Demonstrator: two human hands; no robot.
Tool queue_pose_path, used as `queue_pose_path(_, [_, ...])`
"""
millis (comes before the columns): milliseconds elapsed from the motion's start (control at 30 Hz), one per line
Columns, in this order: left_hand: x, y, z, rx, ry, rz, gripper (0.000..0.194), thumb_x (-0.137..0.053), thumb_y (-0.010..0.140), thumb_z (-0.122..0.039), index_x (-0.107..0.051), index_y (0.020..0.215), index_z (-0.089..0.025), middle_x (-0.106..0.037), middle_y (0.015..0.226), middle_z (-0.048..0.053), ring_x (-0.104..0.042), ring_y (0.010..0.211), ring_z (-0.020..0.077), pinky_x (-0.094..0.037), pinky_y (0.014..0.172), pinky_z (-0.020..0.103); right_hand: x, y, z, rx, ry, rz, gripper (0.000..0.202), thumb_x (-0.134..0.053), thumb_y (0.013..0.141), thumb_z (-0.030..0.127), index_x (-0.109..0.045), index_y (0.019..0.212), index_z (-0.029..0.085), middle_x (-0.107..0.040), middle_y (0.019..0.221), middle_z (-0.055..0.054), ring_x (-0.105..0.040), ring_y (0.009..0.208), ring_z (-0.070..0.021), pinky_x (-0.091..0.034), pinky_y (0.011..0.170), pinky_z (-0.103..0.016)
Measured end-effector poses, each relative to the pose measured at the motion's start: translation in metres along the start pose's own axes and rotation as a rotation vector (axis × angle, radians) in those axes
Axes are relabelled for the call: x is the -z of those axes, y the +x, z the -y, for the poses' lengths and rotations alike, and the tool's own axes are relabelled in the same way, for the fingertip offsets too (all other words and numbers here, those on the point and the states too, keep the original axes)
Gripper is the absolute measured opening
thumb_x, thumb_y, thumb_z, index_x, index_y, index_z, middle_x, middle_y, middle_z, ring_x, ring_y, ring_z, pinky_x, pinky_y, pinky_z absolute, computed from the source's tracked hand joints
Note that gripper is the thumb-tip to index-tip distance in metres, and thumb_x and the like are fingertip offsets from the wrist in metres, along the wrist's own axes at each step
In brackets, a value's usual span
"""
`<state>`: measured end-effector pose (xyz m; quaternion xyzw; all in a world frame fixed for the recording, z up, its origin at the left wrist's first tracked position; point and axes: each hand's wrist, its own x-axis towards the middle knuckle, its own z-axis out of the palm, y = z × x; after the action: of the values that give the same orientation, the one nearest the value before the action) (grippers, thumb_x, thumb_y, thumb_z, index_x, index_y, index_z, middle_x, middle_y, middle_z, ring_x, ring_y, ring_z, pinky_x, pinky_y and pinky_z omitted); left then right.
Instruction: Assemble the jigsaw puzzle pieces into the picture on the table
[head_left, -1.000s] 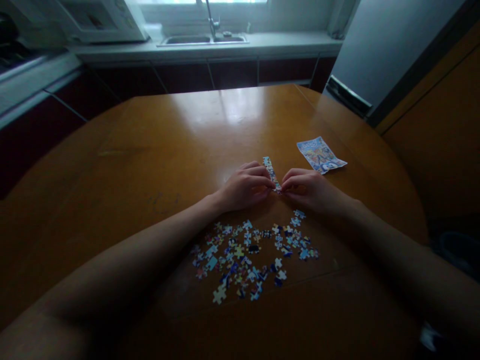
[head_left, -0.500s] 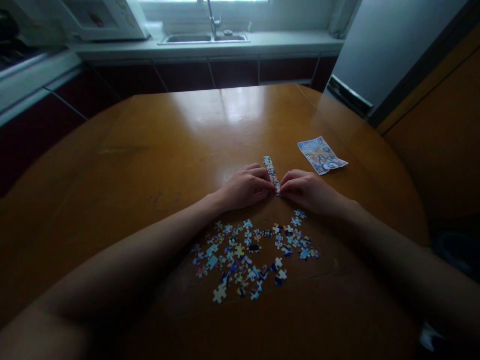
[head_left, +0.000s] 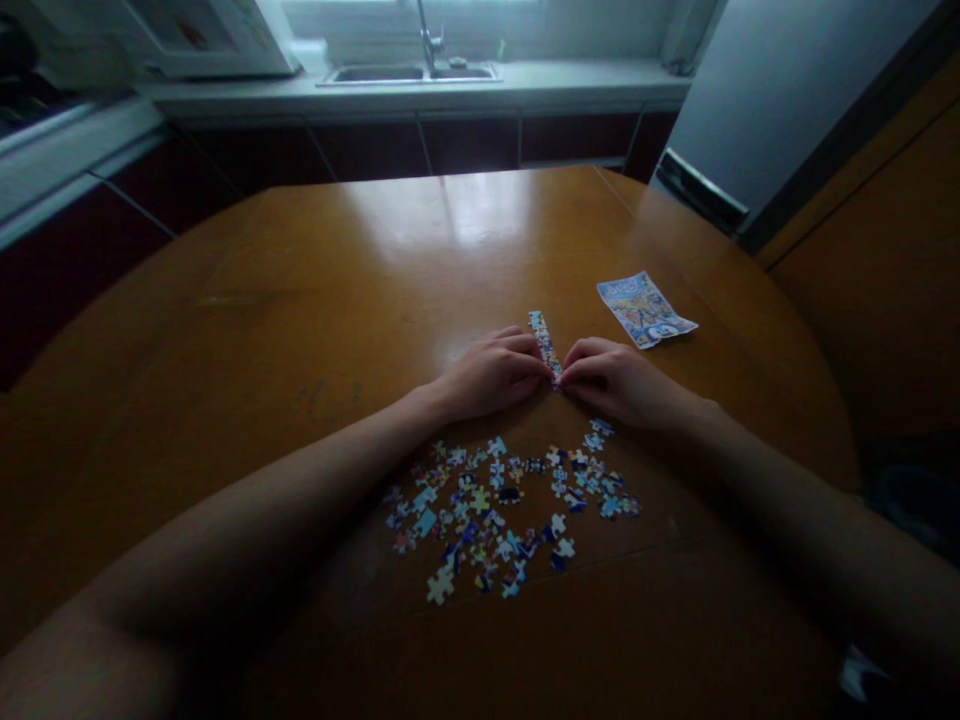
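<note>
The left hand [head_left: 496, 374] and right hand [head_left: 621, 380] both pinch the near end of the puzzle strip [head_left: 544, 338], so press gently, flat against the table [head_left: 337, 290].

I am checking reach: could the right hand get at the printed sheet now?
Probably yes: the printed sheet lies beyond the right hand, nothing visible between, though this hand is at the jigsaw strip.

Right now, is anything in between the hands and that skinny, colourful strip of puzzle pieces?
Nothing visible: the bare left hand and bare right hand both touch the near end of the narrow, multicoloured jigsaw strip. The loose, small jigsaw pieces lie nearer the camera.
</note>
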<state>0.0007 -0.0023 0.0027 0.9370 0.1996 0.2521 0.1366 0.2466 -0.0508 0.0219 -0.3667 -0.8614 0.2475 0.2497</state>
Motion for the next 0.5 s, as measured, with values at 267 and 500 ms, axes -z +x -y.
queue_pose_path(267, [0.0010,0.0010,-0.0017,-0.045,0.000,0.012,0.025,-0.058,0.101,-0.023,-0.078,0.113,-0.030,-0.072,0.102,0.005,-0.061,0.096,0.0177,-0.051,0.089,0.034,0.0087,-0.0003,-0.0053,-0.081,0.012,-0.159,0.013,-0.066,0.091,0.021,-0.077,0.086,0.023,-0.069,0.089,-0.007,-0.063,0.079,-0.0207,-0.052,0.072,-0.038])
queue_pose_path(500, [0.0006,0.0000,-0.0009,-0.039,0.005,0.030,0.025,-0.058,0.102,-0.027,-0.079,0.114,-0.034,-0.069,0.099,0.005,-0.059,0.097,0.0183,-0.050,0.089,0.033,0.0067,-0.0012,-0.0042,-0.088,-0.022,-0.105,0.012,-0.066,0.090,0.020,-0.077,0.086,0.022,-0.069,0.088,-0.006,-0.063,0.077,-0.0192,-0.051,0.069,-0.036])
